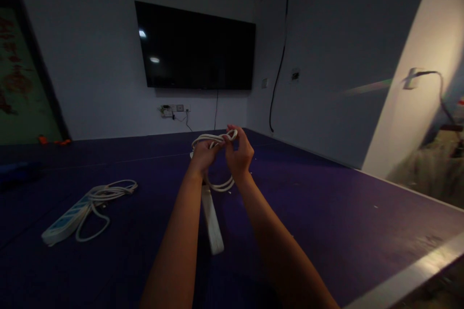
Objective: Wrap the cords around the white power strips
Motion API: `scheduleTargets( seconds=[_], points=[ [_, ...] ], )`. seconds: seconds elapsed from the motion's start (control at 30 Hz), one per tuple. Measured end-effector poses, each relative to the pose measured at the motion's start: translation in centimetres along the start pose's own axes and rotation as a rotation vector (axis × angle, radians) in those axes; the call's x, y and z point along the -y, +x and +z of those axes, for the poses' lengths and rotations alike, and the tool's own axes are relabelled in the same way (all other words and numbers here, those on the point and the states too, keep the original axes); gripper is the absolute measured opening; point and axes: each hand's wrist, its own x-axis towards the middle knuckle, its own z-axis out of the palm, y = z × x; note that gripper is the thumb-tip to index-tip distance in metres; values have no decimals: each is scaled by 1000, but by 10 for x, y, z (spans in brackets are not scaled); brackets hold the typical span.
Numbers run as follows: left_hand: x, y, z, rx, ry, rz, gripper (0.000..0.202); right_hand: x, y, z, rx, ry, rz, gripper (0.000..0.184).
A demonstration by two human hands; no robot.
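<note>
Both my hands are raised in the middle of the view, closed around a coiled white power cord (208, 138). My left hand (205, 155) grips the loops on the left side. The fingers of my right hand (239, 153) pinch the right end of the coil. Some of the cord hangs in a loop below my hands. Under them, a white power strip (213, 224) stretches toward me on the purple surface, between my forearms; its sockets do not show from here. The plug cannot be made out clearly.
To the left lies another power strip (68, 219) with blue sockets, its white cord (108, 190) heaped over one end. A television (199, 48) hangs on the far wall above wall sockets (177, 108). A dark cable (279, 77) dangles near the corner. A pale edge (409, 275) borders the purple surface (308, 193).
</note>
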Motion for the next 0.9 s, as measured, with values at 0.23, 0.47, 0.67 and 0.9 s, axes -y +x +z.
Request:
scheduleTargets(
  seconds=[0.23,0.47,0.67,0.9],
  points=[
    [-5,1,-6,-6,-306,3,34,8,16,-10,181,100,-102,29],
    [-12,-2,-12,-144,-336,-4,47,17,21,-23,309,381,137,26],
    [-5,3,-14,-265,-423,-1,46,28,24,-19,525,410,132,20],
    [-11,3,-10,-112,-447,-134,30,45,29,-24,657,324,-9,10]
  ],
)
